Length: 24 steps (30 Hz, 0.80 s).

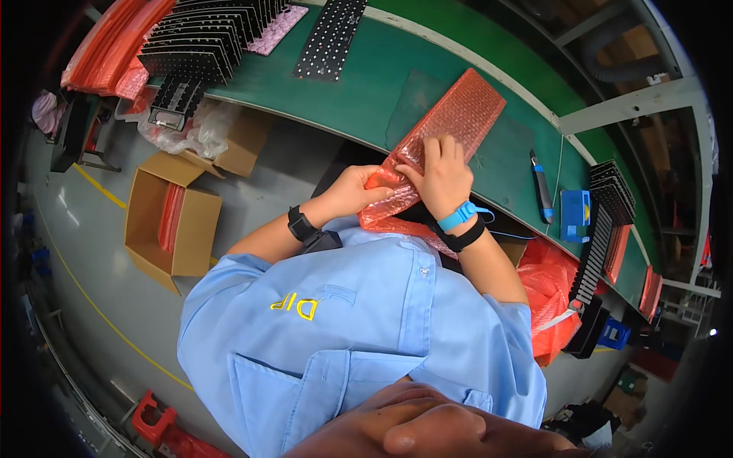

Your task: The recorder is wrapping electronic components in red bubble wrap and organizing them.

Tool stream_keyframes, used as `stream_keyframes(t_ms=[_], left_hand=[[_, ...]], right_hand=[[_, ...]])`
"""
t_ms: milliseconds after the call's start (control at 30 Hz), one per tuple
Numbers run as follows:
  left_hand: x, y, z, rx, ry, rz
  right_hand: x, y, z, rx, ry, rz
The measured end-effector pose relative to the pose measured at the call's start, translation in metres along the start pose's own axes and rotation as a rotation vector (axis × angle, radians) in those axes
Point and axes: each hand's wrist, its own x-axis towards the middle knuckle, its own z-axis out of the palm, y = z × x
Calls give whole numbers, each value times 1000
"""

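Note:
A long red bubble-wrap bag (458,114) lies slanted over the near edge of the green bench, its lower end hanging toward my body. My left hand (353,191) grips the bag's loose end from the left, fingers partly hidden by the film. My right hand (443,174) lies over the bag's middle, with bent fingers on top and the thumb pressing the film near the left hand. What the bag holds inside cannot be made out. To the right on the bench are a blue-and-black utility knife (541,187) and a blue box (574,216).
Black perforated panels (198,42) stand in a row at the far left, beside stacked red bags (107,46). A single dotted black panel (330,38) lies on the green bench (267,84). An open cardboard box (195,229) sits on the floor. Red plastic film (546,298) bulges at right.

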Motion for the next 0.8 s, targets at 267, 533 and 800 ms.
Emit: stream_keyframes(t_ms=[267,533,800], left_hand=[[36,23,0,-517,-83,-273],[24,9,-41,-68,111,-156],[22,20,-52,-52,75,-367]], right_hand=[[49,30,-44,163,-433,-268],[295,106,9,278,-513,-76],[442,55,156,85,-113,325]])
